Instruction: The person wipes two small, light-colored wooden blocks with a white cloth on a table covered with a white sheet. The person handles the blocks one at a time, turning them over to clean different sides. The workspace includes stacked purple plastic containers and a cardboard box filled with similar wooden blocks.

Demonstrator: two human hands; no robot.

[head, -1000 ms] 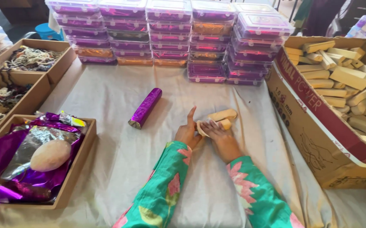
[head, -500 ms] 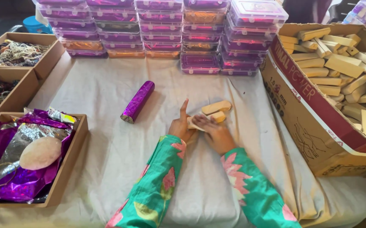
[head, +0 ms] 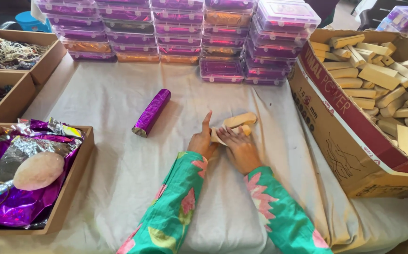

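White cloth covers the table under my hands at frame centre. My left hand presses its fingers on a pale wooden block, forefinger pointing up; my right hand closes over a second block and its paper scrap. Left of them, well apart, lies a shiny purple foil cylinder. Stacked clear plastic boxes line the top edge. At right, a big cardboard carton holds loose wooden blocks. Lower left, a shallow tray holds crumpled purple foil and a smooth pinkish oval lump.
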